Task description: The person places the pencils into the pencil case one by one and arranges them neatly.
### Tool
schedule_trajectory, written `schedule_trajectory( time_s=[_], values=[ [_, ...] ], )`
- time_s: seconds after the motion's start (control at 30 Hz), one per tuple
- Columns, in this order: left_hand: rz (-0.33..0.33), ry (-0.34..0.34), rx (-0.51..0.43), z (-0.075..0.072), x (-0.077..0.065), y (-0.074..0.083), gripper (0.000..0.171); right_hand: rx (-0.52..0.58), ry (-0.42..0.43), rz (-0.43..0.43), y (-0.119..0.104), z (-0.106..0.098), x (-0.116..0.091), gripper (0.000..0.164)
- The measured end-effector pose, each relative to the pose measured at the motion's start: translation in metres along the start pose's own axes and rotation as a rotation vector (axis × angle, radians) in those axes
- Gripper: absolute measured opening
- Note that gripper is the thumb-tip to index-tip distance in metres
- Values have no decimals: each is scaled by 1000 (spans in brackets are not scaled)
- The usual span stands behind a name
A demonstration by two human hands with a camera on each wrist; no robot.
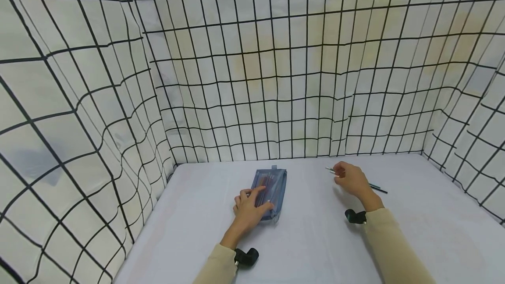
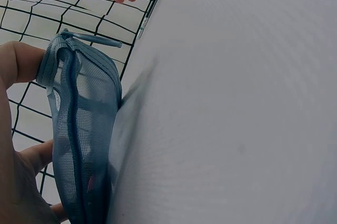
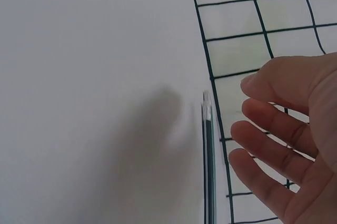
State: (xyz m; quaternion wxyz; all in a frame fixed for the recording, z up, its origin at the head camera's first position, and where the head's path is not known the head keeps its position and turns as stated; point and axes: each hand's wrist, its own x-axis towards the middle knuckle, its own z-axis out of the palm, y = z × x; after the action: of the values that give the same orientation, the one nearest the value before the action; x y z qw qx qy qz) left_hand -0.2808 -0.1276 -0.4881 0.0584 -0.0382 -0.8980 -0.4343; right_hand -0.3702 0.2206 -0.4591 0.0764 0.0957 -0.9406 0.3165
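A blue mesh pencil case (image 1: pixel 279 192) lies on the white table, with slim sticks showing through its mesh. My left hand (image 1: pixel 249 208) rests on it, fingers spread over its left side and thumb on its top face. In the left wrist view the zippered end of the pencil case (image 2: pixel 87 108) is close by, with a thumb against it. At the right, two slim dark pens (image 1: pixel 378 188) with clear tips lie side by side. Above them hovers my right hand (image 1: pixel 352 181), loosely bent. The right wrist view shows a gap between that hand (image 3: pixel 284 145) and the pens (image 3: pixel 209 166).
A white sheet covers the table (image 1: pixel 307 240). Walls of black grid netting (image 1: pixel 292 73) over pale cloth rise at the back and both sides. Each wrist carries a small black camera (image 1: pixel 246 257) on a strap.
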Motion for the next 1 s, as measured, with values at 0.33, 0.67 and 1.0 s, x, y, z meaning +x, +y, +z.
schedule_trajectory(
  time_s=[0.33, 0.67, 1.0],
  values=[
    [3, -1, 10, 0, 1, 1, 68, -72, -15, 64, 18, -15, -6, 40],
    [3, 0, 0, 0, 1, 1, 68, -106, -39, 125, 35, -21, -8, 41],
    [-2, 0, 1, -1, -1, 1, 69, -121, -50, 120, 39, -22, -12, 36]
  ],
)
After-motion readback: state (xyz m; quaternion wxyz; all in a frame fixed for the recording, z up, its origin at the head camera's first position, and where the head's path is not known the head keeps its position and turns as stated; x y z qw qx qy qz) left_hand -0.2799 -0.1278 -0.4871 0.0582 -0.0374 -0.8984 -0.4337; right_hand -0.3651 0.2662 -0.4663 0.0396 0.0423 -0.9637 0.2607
